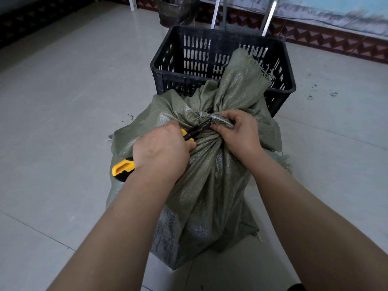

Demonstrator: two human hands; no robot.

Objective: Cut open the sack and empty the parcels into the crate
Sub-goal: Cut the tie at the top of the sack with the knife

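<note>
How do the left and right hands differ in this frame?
The left hand grips a yellow-and-black knife; the right hand holds no tool. The left sits beside the sack's tied neck; the right pinches that neck at the white tie. Both are bare and at the sack's top.

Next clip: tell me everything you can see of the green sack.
The sack is grey-green woven plastic, bulging, standing on the tiled floor before the black crate. Its gathered neck is bound by a white cable tie; the frayed flap above rises across the crate's near side. The right hand pinches the neck at the tie; the left hand grips a yellow-and-black utility knife, blade laid at the tie.
</note>
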